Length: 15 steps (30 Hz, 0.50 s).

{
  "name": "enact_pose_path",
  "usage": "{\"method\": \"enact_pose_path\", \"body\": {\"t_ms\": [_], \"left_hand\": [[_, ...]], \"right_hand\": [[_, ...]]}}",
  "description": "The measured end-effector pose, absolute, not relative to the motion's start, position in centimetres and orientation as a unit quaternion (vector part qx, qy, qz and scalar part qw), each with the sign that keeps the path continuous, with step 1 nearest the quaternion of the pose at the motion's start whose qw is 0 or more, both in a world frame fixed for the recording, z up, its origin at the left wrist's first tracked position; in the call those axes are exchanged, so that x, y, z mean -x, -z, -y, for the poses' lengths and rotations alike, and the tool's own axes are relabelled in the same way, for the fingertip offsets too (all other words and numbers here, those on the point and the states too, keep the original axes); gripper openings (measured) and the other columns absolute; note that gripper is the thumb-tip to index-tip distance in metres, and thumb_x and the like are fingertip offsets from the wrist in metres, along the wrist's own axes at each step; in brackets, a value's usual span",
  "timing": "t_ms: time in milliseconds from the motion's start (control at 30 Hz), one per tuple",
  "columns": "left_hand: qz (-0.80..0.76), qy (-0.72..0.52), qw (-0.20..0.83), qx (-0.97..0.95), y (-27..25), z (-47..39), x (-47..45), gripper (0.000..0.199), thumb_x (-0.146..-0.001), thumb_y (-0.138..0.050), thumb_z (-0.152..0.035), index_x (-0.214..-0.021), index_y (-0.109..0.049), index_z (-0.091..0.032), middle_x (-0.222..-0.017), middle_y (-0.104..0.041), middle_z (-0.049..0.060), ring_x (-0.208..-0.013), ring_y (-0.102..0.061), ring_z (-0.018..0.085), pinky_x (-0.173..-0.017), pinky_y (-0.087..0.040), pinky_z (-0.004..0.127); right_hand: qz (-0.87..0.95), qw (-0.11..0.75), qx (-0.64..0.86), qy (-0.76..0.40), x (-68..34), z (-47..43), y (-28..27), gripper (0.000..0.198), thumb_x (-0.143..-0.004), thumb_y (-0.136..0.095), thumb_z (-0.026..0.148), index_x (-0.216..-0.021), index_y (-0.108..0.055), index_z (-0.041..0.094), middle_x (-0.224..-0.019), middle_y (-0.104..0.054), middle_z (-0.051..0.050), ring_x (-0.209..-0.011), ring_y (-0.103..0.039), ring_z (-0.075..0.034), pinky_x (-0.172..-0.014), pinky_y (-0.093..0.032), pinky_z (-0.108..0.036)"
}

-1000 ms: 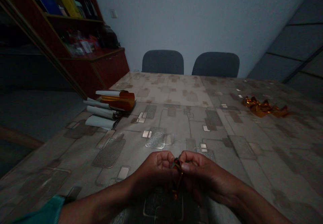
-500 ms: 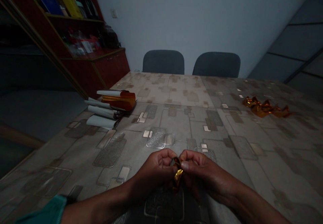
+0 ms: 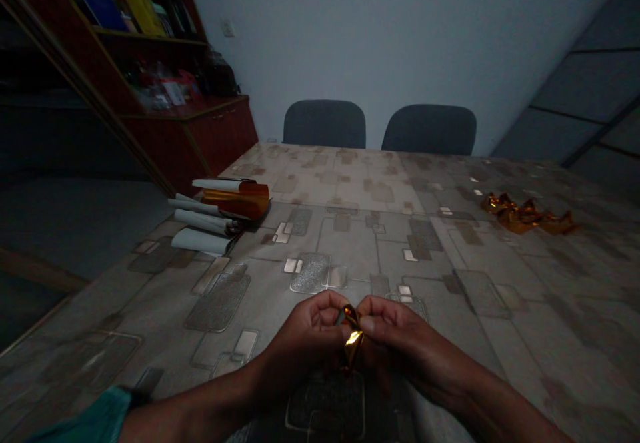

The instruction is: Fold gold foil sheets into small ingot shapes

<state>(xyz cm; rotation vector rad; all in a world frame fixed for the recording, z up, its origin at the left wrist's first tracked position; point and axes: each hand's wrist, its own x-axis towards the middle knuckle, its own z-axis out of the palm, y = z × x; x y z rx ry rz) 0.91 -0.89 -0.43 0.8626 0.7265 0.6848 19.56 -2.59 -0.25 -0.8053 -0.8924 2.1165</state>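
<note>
Between my two hands, above the near part of the table, is a small folded piece of shiny gold foil paper (image 3: 353, 342). My left hand (image 3: 315, 330) pinches its left side with thumb and fingertips. From the other side my right hand (image 3: 393, 326) grips its upper right edge between thumb and index finger. The top of the piece bends into a curved opening, and its lower end narrows to a point. My palms and lower fingers are partly in shadow.
Curled gold sheets with pale backs (image 3: 235, 200) lie at the table's left. Several folded gold foil pieces (image 3: 530, 215) sit in a cluster at the right. A patterned cloth covers the table (image 3: 350, 236). Two grey chairs (image 3: 324, 123) stand behind it; a red-brown cabinet (image 3: 220, 133) is back left.
The foil piece has tilted slightly between my fingers, and its top fold shows wider. Both hands keep almost the same place and grip.
</note>
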Motion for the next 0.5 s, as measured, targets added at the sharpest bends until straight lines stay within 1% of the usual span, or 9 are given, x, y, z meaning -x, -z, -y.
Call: {"method": "enact_pose_path", "body": {"t_ms": [67, 133, 267, 400, 500], "left_hand": [[-0.327, -0.331, 0.792, -0.395, 0.2, 0.9, -1.1, 0.049, -0.069, -0.083, -0.04, -0.097, -0.049, -0.019, -0.067, -0.067, -0.002, -0.047, -0.057, 0.008, -0.043, -0.041, 0.015], [-0.32, -0.347, 0.79, -0.393, 0.0, 1.0, -1.2, 0.05, -0.07, -0.084, -0.036, -0.099, -0.046, -0.021, -0.07, -0.068, -0.002, -0.048, -0.058, 0.008, -0.043, -0.043, 0.015], [-0.308, -0.363, 0.784, -0.399, 0.1, 1.0, -1.2, 0.041, -0.074, -0.081, -0.032, -0.091, -0.046, -0.021, -0.066, -0.064, -0.006, -0.045, -0.055, 0.006, -0.042, -0.041, 0.013], [-0.312, -0.354, 0.785, -0.4, 0.8, 0.8, -1.0, 0.041, -0.073, -0.081, -0.033, -0.09, -0.046, -0.02, -0.067, -0.065, -0.005, -0.047, -0.057, 0.008, -0.043, -0.043, 0.014], [-0.319, -0.345, 0.785, -0.404, 1.0, 0.7, -0.9, 0.039, -0.074, -0.08, -0.034, -0.091, -0.047, -0.021, -0.068, -0.066, -0.004, -0.047, -0.058, 0.008, -0.043, -0.043, 0.015]], "right_hand": [[0.341, 0.35, 0.318, -0.812, -19.5, 2.5, 0.2, 0.028, -0.085, -0.072, 0.039, -0.088, -0.06, 0.015, -0.069, -0.066, -0.002, -0.049, -0.057, -0.009, -0.044, -0.046, -0.017], [0.337, 0.353, 0.323, -0.811, -19.5, 2.5, 0.2, 0.028, -0.085, -0.073, 0.04, -0.087, -0.06, 0.015, -0.068, -0.065, -0.001, -0.049, -0.056, -0.008, -0.043, -0.046, -0.017], [0.334, 0.351, 0.322, -0.813, -19.4, 2.6, 0.1, 0.029, -0.084, -0.074, 0.04, -0.085, -0.059, 0.015, -0.065, -0.063, 0.001, -0.047, -0.054, -0.008, -0.042, -0.044, -0.016], [0.34, 0.355, 0.333, -0.805, -19.3, 2.7, 0.1, 0.032, -0.082, -0.075, 0.042, -0.087, -0.059, 0.015, -0.068, -0.065, -0.001, -0.05, -0.056, -0.008, -0.044, -0.044, -0.017], [0.349, 0.35, 0.349, -0.796, -19.2, 2.7, 0.0, 0.034, -0.082, -0.074, 0.046, -0.088, -0.058, 0.016, -0.066, -0.064, 0.001, -0.048, -0.055, -0.008, -0.044, -0.044, -0.018]]}}
